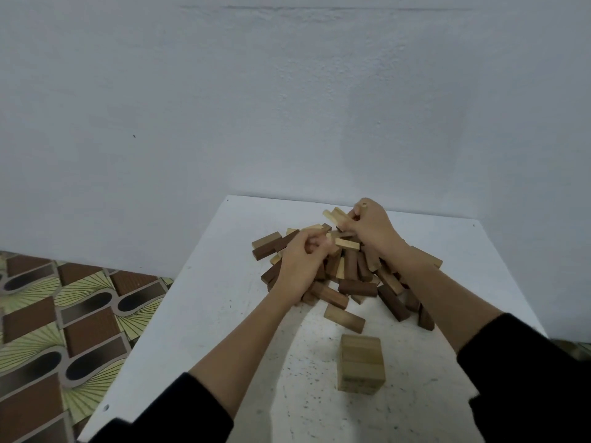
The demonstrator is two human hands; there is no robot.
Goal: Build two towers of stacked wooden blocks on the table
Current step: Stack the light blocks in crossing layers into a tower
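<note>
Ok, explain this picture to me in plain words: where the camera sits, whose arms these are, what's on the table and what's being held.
There is no machine here. The one picture comes from a camera worn on a person's head, looking forward and down, so the arms in black sleeves are the wearer's own. A white table stands against a pale wall, with patterned floor to the left. On it lies a loose pile of wooden blocks, dark and light. Nearer the camera stands a short stack of light blocks, the start of a tower. Both hands are in the pile: the right hand grips light blocks at the top, and the left hand is curled among the blocks; what it holds is unclear.
</note>
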